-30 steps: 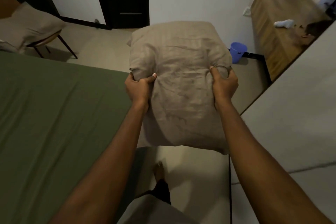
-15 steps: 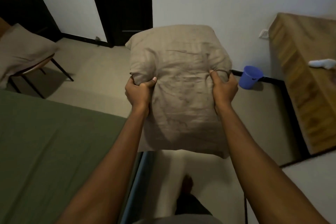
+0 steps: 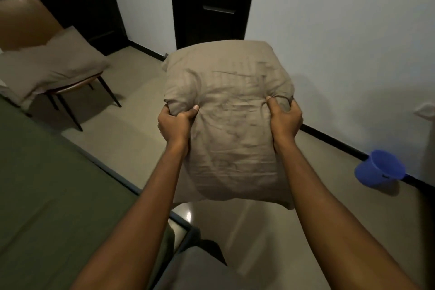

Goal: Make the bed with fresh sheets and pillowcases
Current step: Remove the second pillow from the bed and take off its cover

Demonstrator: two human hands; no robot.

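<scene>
— Pale walls, dark door [image 3: 211, 0], beige floor [image 3: 141, 113]. What's obscured?
— Bed [image 3: 47, 195] cut off at the left edge. Most fingers of both hands are hidden behind the pillow [image 3: 230, 129]; mainly thumbs show.
— Hands?
— Arms outstretched. Left hand [image 3: 175, 125] and right hand [image 3: 286, 120] each clench a bunch of its cover — pillow held upright in the air over the floor, beside the bed's corner.

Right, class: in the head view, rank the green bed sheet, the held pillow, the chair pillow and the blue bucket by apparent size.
1. green bed sheet
2. held pillow
3. chair pillow
4. blue bucket
The held pillow is nearer the camera, so its lead over the chair pillow may be only apparent.
</scene>
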